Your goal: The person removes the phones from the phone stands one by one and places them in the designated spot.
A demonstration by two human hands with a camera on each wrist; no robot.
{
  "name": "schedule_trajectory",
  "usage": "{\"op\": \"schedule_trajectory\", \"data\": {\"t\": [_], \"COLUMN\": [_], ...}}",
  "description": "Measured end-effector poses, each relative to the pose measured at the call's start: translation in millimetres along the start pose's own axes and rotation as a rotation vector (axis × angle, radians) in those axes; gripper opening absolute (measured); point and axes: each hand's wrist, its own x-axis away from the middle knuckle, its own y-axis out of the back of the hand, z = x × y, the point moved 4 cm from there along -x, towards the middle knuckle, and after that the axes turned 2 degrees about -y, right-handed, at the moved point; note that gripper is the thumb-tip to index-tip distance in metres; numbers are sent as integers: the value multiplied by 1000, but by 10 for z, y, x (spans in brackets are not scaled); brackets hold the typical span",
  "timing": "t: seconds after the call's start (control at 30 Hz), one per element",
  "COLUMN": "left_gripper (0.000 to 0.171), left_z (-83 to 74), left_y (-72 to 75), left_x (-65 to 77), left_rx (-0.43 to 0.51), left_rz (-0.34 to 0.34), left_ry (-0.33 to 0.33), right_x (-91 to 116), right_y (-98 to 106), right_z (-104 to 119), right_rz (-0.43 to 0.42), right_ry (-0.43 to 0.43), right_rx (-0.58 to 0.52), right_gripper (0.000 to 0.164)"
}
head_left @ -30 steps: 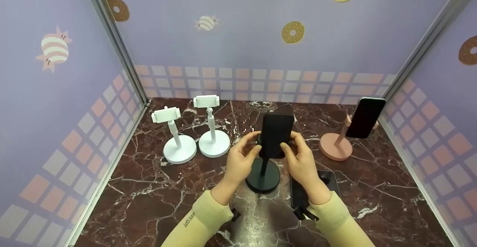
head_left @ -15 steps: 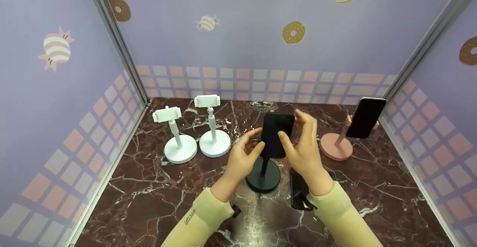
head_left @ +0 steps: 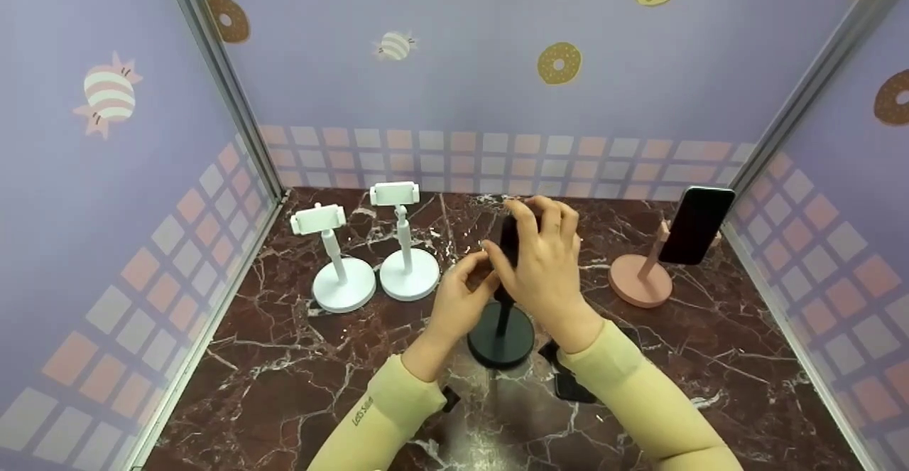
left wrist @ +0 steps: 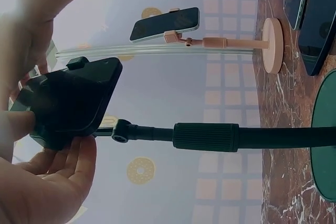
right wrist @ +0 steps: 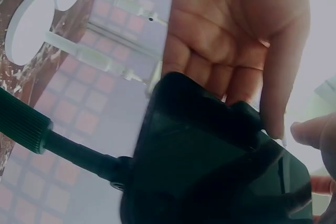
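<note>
A black phone (left wrist: 79, 95) sits in the clamp of a black phone stand (head_left: 501, 339) in the middle of the table. My left hand (head_left: 460, 302) grips the phone's left edge at the clamp, fingers behind it. Over the phone's front and top reaches my right hand (head_left: 545, 275), fingers bent at the upper edge. Its thumb (right wrist: 310, 131) shows apart from the phone in the right wrist view. Most of the screen is hidden from the head view by this hand.
Two white phone stands (head_left: 343, 285) (head_left: 409, 272) stand at left, their clamps without phones. At right a pink stand (head_left: 640, 280) bears another phone (head_left: 697, 226). Dark phones (left wrist: 315, 30) lie flat on the marble-look table (head_left: 284, 400), partly under the right forearm. Patterned walls enclose three sides.
My right hand has left the phone's right edge, lifted, and swung left across its front and top. The left hand stays at the left edge; the stand has not moved.
</note>
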Motion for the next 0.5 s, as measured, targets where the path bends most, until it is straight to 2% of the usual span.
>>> {"op": "schedule_trajectory", "data": {"t": [0.23,0.5], "left_gripper": [24,26], "left_z": [9,0], "left_y": [2,-1], "left_x": [-17,-23], "left_rx": [2,25], "left_rz": [-9,-2], "left_ry": [-14,-19], "right_x": [-13,-85], "right_y": [-94,-113], "right_z": [8,-2], "right_rz": [6,21], "right_ry": [16,0], "right_rx": [83,116], "right_gripper": [42,37]}}
